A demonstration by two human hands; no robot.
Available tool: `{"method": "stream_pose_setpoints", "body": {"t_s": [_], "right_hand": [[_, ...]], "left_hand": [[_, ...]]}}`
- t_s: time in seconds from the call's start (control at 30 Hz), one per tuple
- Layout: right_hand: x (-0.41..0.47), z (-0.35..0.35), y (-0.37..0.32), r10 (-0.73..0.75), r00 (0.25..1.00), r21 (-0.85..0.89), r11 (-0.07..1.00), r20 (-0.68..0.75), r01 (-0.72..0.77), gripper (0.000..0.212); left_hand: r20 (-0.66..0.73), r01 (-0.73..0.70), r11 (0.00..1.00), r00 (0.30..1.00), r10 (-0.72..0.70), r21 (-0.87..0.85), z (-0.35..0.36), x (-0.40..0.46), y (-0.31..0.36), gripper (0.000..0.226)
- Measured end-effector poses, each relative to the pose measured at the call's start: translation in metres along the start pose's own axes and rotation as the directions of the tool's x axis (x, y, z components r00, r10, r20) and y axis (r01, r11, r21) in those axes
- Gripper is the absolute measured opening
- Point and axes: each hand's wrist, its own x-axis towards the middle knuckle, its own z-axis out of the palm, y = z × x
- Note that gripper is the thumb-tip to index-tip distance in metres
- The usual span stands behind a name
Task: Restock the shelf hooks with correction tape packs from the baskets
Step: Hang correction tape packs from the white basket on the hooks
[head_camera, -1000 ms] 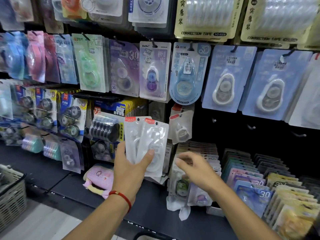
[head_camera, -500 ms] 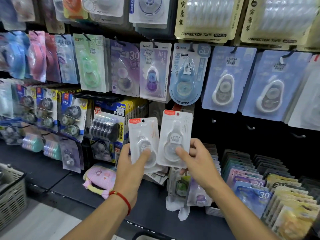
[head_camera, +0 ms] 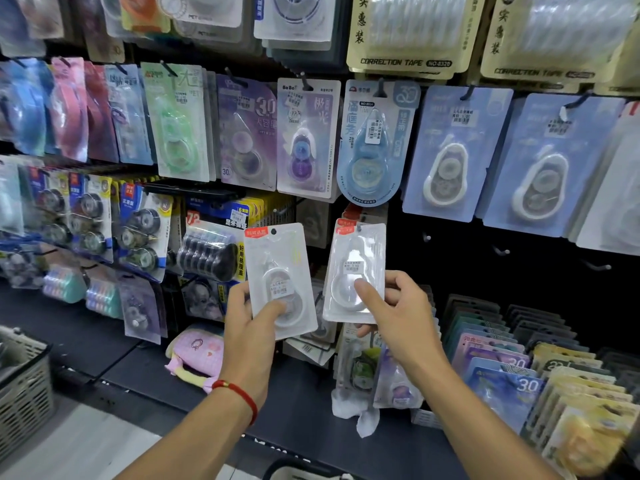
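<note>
Now left hand (head_camera: 249,327) pinches white tape pack (head_camera: 278,282), held up before shelf; right hand (head_camera: 398,317) pinches second white pack (head_camera: 355,271) just beside it, top near hook; grey basket (head_camera: 24,386) low at far left.

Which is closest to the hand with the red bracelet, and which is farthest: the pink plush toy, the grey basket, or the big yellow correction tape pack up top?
From the left hand:
1. Pink plush toy, just below-left on the shelf.
2. Grey basket, far left, low.
3. Yellow correction tape pack, top, right of centre.
</note>
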Motion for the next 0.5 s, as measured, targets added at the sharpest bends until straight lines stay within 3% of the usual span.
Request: {"method": "stream_pose_setpoints", "body": {"t_s": [0.1, 0.2, 0.23, 0.43, 0.5], "right_hand": [[0.004, -0.003, 0.009, 0.125, 0.992, -0.121, 0.985, -0.007, -0.125, 0.050], [0.004, -0.009, 0.017, 0.174, 0.985, -0.510, 0.848, 0.015, -0.142, 0.062], [0.003, -0.010, 0.017, 0.167, 0.985, -0.554, 0.825, 0.048, -0.113, 0.061], [0.001, 0.000, 0.002, 0.042, 0.954, -0.181, 0.983, 0.296, 0.013, 0.029], [-0.001, 0.002, 0.001, 0.020, 0.950, -0.128, 0.992, 0.312, 0.021, 0.035]], "left_hand": [[0.027, -0.013, 1.000, 1.000, 0.012, 0.025, 0.002, -0.003, 0.003, 0.039], [0.054, -0.019, 0.998, 0.998, 0.015, 0.061, 0.005, -0.005, 0.003, 0.047], [0.067, -0.013, 0.998, 0.998, 0.008, 0.068, 0.006, -0.005, 0.002, 0.048], [0.194, -0.029, 0.995, 0.981, 0.009, 0.099, 0.012, -0.009, -0.005, 0.048], [0.249, -0.047, 0.992, 0.968, 0.017, 0.118, 0.014, -0.011, -0.005, 0.050]]}}
